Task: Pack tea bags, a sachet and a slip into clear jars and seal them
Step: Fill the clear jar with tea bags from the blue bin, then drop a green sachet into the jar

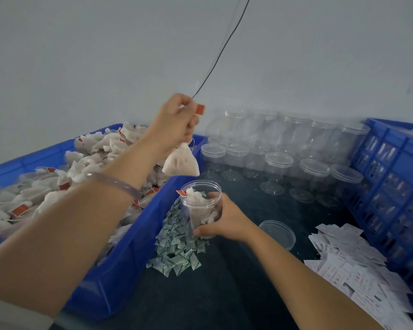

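fingers (190, 125) of the left hand (174, 120) pinch the string of a white, puffy tea bag (181, 163) with a red tag (200, 109), dangling just above the open clear jar (202, 186); the right hand (227, 221) grips that jar, part-filled with tea bags (197, 214).

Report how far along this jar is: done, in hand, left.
Done: the open jar gripped by the right hand already holds a few tea bags. In hand: the left hand dangles another tea bag above its mouth. Left: no sachet from the green pile or slip from the white pile shows inside, and a loose lid lies on the table.
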Action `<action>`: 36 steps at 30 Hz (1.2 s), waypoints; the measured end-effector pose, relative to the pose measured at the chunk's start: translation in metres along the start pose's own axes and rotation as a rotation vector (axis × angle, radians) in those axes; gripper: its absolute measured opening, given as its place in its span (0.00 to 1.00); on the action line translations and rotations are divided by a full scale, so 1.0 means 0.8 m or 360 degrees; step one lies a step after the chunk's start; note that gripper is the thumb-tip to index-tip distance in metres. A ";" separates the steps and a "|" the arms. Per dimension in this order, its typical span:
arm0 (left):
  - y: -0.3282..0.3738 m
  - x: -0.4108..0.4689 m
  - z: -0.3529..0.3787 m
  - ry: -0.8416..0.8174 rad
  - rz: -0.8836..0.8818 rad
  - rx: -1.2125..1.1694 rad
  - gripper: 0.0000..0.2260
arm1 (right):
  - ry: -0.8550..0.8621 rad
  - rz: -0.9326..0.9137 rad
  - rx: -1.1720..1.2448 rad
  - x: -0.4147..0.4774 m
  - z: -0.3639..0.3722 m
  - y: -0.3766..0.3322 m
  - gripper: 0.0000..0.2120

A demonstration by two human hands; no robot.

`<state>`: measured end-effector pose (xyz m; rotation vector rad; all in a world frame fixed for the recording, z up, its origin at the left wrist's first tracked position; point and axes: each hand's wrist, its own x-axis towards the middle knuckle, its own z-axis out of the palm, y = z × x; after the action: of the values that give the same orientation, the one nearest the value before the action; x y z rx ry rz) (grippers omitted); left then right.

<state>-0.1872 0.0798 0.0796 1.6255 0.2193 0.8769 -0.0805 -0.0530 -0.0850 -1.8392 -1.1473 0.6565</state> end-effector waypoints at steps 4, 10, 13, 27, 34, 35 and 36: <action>-0.038 -0.021 0.053 -0.0329 -0.0154 0.0297 0.07 | 0.0094 -0.0019 0.0035 -0.009 -0.012 0.006 0.50; -0.069 -0.021 0.066 -0.0894 0.0005 0.1257 0.06 | 0.0207 0.0009 0.0025 -0.027 -0.039 0.021 0.44; -0.061 -0.016 0.070 -0.1182 -0.0012 0.1820 0.11 | 0.0273 0.0029 0.0019 -0.030 -0.047 0.026 0.43; -0.088 -0.019 0.099 -0.0868 0.0099 0.1507 0.07 | 0.0235 -0.0009 0.0048 -0.050 -0.053 0.037 0.42; -0.151 -0.033 0.050 -0.0653 -0.0500 0.2084 0.12 | 0.0302 0.0210 0.0155 -0.061 -0.052 0.071 0.52; -0.162 -0.043 0.051 -0.0862 -0.0674 0.2232 0.13 | 0.0319 0.0215 0.0178 -0.062 -0.050 0.074 0.52; -0.172 -0.052 0.051 -0.0970 -0.0763 0.2308 0.12 | 0.0328 0.0215 0.0187 -0.062 -0.049 0.076 0.53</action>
<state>-0.1456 0.0611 -0.0626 2.8606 0.8953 -0.3684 -0.0447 -0.1262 -0.1178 -1.8473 -0.8391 0.5820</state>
